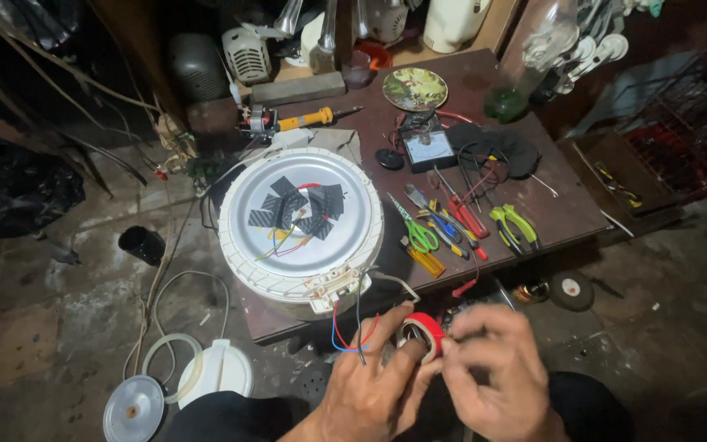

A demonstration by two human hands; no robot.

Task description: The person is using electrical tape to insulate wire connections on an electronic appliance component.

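Hands (443,372) pinch red tape roll (421,331) beside upturned cooker (300,225) holding loose wires.

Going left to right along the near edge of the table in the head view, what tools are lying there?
White round appliance → green-handled scissors → red-handled pliers → green-handled pliers. In front of the table, both hands hold a red tape roll.

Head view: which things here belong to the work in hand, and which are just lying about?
In hand:
- red tape roll, held by left hand and right hand
- red, blue and black wires
- upturned white round appliance they come from

Lying about:
- green-handled scissors
- green-handled pliers
- yellow-handled soldering iron
- analog meter
- decorated plate
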